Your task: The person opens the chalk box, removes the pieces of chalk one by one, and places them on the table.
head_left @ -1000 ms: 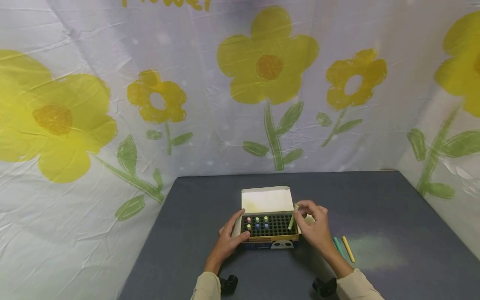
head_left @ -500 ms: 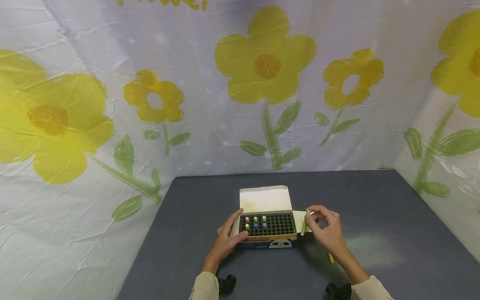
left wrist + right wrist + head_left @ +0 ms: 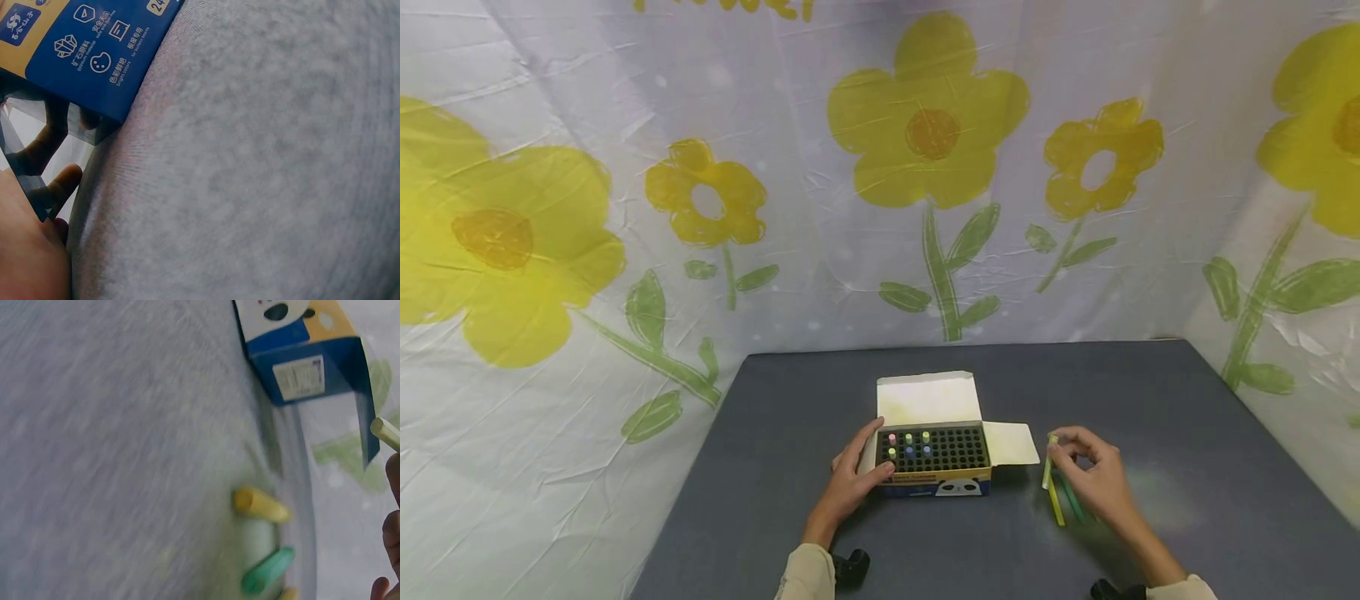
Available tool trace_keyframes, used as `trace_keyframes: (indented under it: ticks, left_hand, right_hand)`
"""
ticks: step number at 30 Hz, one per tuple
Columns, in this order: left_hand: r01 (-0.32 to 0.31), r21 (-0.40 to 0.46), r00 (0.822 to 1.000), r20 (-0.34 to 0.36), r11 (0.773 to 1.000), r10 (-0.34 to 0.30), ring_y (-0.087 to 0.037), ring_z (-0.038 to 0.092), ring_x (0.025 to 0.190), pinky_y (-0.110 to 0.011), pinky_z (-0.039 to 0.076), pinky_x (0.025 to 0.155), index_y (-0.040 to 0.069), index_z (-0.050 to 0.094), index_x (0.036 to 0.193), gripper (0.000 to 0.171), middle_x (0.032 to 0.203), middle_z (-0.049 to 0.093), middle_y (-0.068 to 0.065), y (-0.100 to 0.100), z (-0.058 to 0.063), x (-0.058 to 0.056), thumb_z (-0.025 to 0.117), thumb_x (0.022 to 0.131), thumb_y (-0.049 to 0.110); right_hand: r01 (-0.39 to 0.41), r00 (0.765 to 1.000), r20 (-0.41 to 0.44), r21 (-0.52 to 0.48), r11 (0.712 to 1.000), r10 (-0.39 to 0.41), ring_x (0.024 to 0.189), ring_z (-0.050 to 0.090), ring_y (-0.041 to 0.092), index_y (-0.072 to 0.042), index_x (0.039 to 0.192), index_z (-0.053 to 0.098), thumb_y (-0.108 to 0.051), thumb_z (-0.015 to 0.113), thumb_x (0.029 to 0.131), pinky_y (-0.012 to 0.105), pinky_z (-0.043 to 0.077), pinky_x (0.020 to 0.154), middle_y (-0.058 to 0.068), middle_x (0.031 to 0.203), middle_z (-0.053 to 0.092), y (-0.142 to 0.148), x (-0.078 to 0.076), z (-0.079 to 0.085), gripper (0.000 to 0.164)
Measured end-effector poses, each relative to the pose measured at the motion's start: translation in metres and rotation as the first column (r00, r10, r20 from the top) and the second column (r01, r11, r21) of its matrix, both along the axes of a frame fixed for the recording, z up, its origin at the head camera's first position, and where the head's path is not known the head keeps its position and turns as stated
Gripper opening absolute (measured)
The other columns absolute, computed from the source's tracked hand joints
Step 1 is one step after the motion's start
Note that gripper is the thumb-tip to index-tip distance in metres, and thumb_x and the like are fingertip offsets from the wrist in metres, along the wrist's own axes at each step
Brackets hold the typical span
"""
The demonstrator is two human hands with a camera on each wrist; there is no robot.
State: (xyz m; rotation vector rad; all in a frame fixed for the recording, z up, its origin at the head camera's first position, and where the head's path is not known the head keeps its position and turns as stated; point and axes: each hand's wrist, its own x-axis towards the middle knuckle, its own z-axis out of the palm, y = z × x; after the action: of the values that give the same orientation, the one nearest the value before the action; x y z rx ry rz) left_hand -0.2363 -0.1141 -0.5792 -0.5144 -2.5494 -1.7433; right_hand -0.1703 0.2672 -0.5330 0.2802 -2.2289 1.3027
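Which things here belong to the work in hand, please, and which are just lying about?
Likely in the job:
chalk box, gripped by left fingers
pale chalk stick in right fingers
yellow chalk stick, green chalk stick, third stick partly seen

Only surroundings:
tabletop
flower-print backdrop

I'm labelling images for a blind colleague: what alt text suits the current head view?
A right hand pinches a pale stick near a yellow stick and a green stick on a dark table; the left hand holds an open box with coloured sticks in it. Behind hangs a flowered cloth.
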Motion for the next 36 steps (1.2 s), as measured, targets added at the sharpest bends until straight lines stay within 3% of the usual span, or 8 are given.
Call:
trace_keyframes:
  ticks: [4, 11, 20, 26, 28, 30, 32, 36]
  left_hand:
    - [0.003, 0.017, 1.0, 0.0, 1.0, -0.003, -0.032, 0.048, 0.13, -0.053, 0.045, 0.094, 0.038, 0.044, 0.153, 0.073, 0.157, 0.046, -0.005, 0.0, 0.001, 0.0, 0.077, 0.088, 0.027]
    - [0.01, 0.036, 1.0, 0.012, 0.999, -0.01, -0.03, 0.048, 0.121, -0.048, 0.044, 0.089, 0.038, 0.045, 0.153, 0.074, 0.153, 0.047, -0.006, 0.0, 0.003, 0.0, 0.077, 0.088, 0.026]
    - [0.002, 0.04, 1.0, 0.014, 0.999, -0.002, -0.031, 0.048, 0.124, -0.05, 0.045, 0.09, 0.037, 0.045, 0.153, 0.075, 0.155, 0.047, -0.007, 0.001, 0.003, -0.001, 0.077, 0.087, 0.025]
    - [0.0, 0.041, 1.0, 0.008, 0.999, 0.0, -0.031, 0.05, 0.122, -0.05, 0.046, 0.089, 0.037, 0.046, 0.153, 0.074, 0.154, 0.047, -0.006, 0.001, 0.004, 0.0, 0.078, 0.087, 0.024]
    - [-0.001, 0.04, 1.0, 0.01, 0.999, 0.0, -0.03, 0.05, 0.122, -0.05, 0.046, 0.089, 0.037, 0.046, 0.152, 0.074, 0.154, 0.048, -0.006, 0.001, 0.004, 0.001, 0.078, 0.087, 0.025]
    - [-0.003, 0.037, 1.0, 0.011, 0.999, 0.002, -0.03, 0.05, 0.12, -0.049, 0.046, 0.088, 0.037, 0.046, 0.152, 0.074, 0.153, 0.048, -0.007, 0.001, 0.005, 0.001, 0.078, 0.087, 0.025]
    - [-0.003, 0.035, 1.0, 0.014, 0.999, 0.002, -0.031, 0.049, 0.12, -0.049, 0.046, 0.088, 0.037, 0.046, 0.152, 0.074, 0.153, 0.048, -0.007, 0.001, 0.005, 0.001, 0.077, 0.087, 0.026]
    - [-0.005, 0.028, 1.0, 0.023, 1.0, 0.004, -0.032, 0.048, 0.121, -0.049, 0.045, 0.087, 0.038, 0.045, 0.152, 0.073, 0.153, 0.048, -0.007, 0.001, 0.005, 0.001, 0.077, 0.087, 0.026]
  right_hand:
    - [0.02, 0.997, 0.076, 0.013, 1.0, -0.021, 0.061, 0.056, 0.009, -0.001, 0.109, 0.069, 0.002, 0.067, 0.095, 0.026, 0.045, 0.068, 0.0, 0.068, 0.071, 0.009, 0.007, -0.001, 0.014]
    - [0.029, 0.992, 0.123, 0.05, 0.998, -0.035, 0.062, 0.059, 0.015, 0.003, 0.112, 0.068, -0.002, 0.066, 0.097, 0.023, 0.045, 0.073, -0.001, 0.069, 0.07, 0.033, 0.014, -0.005, 0.016]
    - [0.082, 0.958, 0.26, 0.165, 0.983, -0.124, 0.078, 0.06, -0.002, -0.006, 0.115, 0.07, -0.016, 0.066, 0.1, 0.024, 0.047, 0.072, -0.008, 0.074, 0.072, 0.063, 0.024, -0.008, 0.018]
    - [0.046, 0.942, 0.319, 0.176, 0.983, -0.101, 0.073, 0.061, 0.001, -0.004, 0.117, 0.069, -0.019, 0.066, 0.1, 0.026, 0.044, 0.063, -0.007, 0.073, 0.07, 0.071, 0.027, -0.007, 0.022]
    - [0.019, 0.933, 0.349, 0.189, 0.982, -0.085, 0.071, 0.062, 0.002, -0.003, 0.118, 0.069, -0.02, 0.065, 0.101, 0.029, 0.044, 0.062, -0.007, 0.073, 0.07, 0.074, 0.027, -0.008, 0.024]
    - [0.003, 0.922, 0.379, 0.208, 0.978, -0.083, 0.069, 0.062, 0.002, -0.004, 0.119, 0.069, -0.023, 0.065, 0.101, 0.039, 0.045, 0.077, -0.008, 0.073, 0.069, 0.077, 0.027, -0.008, 0.027]
    - [-0.006, 0.911, 0.403, 0.231, 0.973, -0.09, 0.068, 0.06, 0.003, -0.004, 0.119, 0.069, -0.026, 0.065, 0.101, 0.051, 0.036, 0.09, -0.008, 0.074, 0.068, 0.078, 0.026, -0.008, 0.028]
    - [-0.013, 0.895, 0.431, 0.273, 0.962, -0.11, 0.065, 0.056, 0.003, -0.007, 0.116, 0.072, -0.03, 0.066, 0.1, 0.055, 0.021, 0.088, -0.008, 0.071, 0.067, 0.079, 0.024, -0.01, 0.029]
